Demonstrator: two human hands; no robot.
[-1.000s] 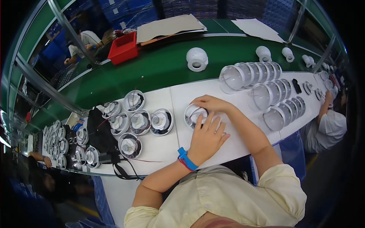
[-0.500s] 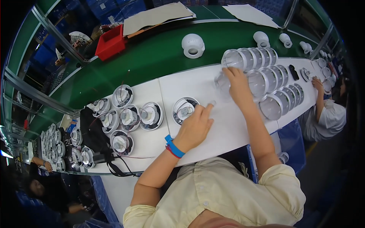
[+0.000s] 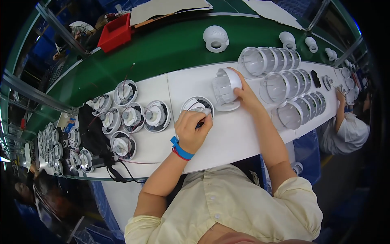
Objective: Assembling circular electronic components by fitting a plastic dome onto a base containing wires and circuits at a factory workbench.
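My right hand (image 3: 247, 96) grips a clear dome cover with a white rim (image 3: 224, 87), its fingers round the rim. The cover is tilted just above the white tabletop, right of a round white fixture base (image 3: 186, 105) with dark inner parts. Over this base my left hand (image 3: 192, 129) is closed, its fingertips pinched together at the base's near right side. Whatever is between those fingertips is too small and hidden to make out. Stacked clear covers (image 3: 276, 87) lie in rows to the right of my right hand.
Several wired white bases (image 3: 156, 116) stand at left, beside a black bag (image 3: 91, 126) with straps. Across the green surface (image 3: 170, 49) are white round housings (image 3: 215, 39), a red bin (image 3: 114, 33) and cardboard sheets (image 3: 168, 11). A co-worker (image 3: 345, 126) works at the right.
My right hand has taken a clear cover from the stack side and brought it left beside the base. My left hand has drawn back left onto the base and its fingers have closed.
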